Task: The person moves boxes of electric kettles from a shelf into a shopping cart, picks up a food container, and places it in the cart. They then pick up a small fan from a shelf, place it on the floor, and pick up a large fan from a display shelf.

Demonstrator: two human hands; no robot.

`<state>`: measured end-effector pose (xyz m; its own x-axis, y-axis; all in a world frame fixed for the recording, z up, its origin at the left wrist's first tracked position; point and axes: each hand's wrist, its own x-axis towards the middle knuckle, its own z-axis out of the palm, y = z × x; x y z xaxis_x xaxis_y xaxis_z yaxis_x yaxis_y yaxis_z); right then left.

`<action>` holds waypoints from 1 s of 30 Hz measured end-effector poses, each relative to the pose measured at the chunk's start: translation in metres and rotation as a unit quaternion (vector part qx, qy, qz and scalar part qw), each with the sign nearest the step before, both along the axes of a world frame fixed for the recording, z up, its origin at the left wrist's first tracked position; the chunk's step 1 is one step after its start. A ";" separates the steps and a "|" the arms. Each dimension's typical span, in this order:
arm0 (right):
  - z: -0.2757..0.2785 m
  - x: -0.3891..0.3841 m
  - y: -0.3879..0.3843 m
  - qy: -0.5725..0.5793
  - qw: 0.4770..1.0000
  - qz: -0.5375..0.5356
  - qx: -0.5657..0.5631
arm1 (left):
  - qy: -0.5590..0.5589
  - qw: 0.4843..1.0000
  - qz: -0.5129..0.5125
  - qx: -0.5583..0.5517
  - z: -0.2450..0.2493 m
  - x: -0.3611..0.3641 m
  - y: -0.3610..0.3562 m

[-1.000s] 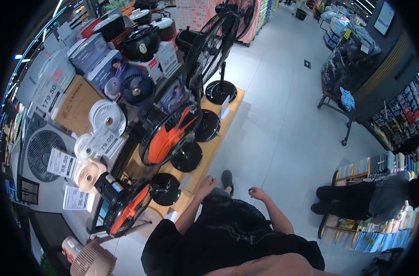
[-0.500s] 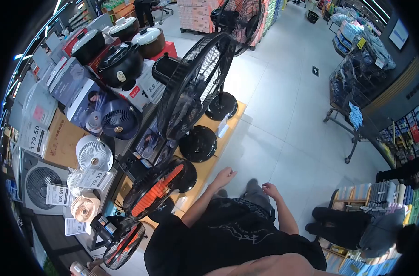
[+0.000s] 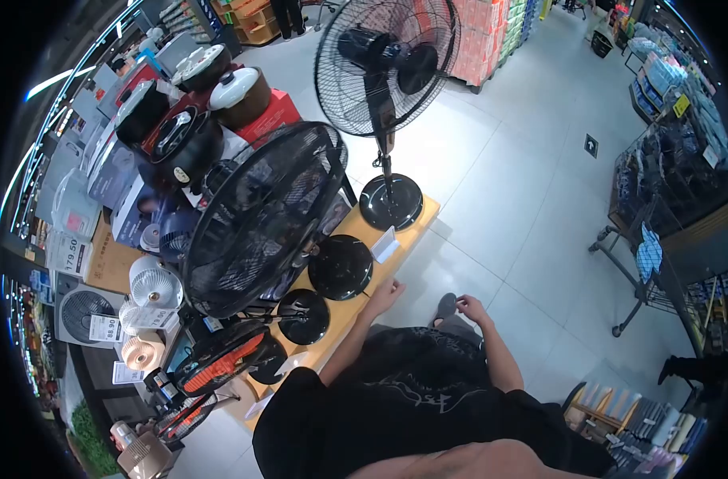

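My left hand point(image 3: 387, 295) hangs beside the wooden display platform point(image 3: 418, 222), its fingers loosely bent and holding nothing visible. To its upper left, the round black base point(image 3: 341, 267) of a standing fan rests on the platform. A large black fan point(image 3: 264, 219) leans over that side, and another black standing fan point(image 3: 386, 64) rises at the platform's far end. My right hand point(image 3: 472, 309) is in front of my body over the floor, with its fingers slightly apart and nothing seen in them. Neither hand touches the fans.
Boxed pots point(image 3: 240, 96) and small table fans point(image 3: 154, 283) with price cards stand on the left. A shopping cart point(image 3: 647, 291) is at the right, near shelves of folded goods point(image 3: 659, 423). Stacked cartons point(image 3: 491, 36) stand beyond the fans. Part of a person's dark leg point(image 3: 699, 367) shows at right.
The view has shifted forward along the platform and turned. The fans now sit lower and further left, and the cart lies further right. The person at lower right is mostly out of view.
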<state>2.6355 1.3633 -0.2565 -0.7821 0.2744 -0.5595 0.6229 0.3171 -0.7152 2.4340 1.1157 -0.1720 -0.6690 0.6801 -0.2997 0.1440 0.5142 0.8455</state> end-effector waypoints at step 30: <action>0.029 -0.430 0.372 0.107 0.972 0.209 0.011 | -0.139 0.712 0.317 0.611 0.104 -0.269 0.288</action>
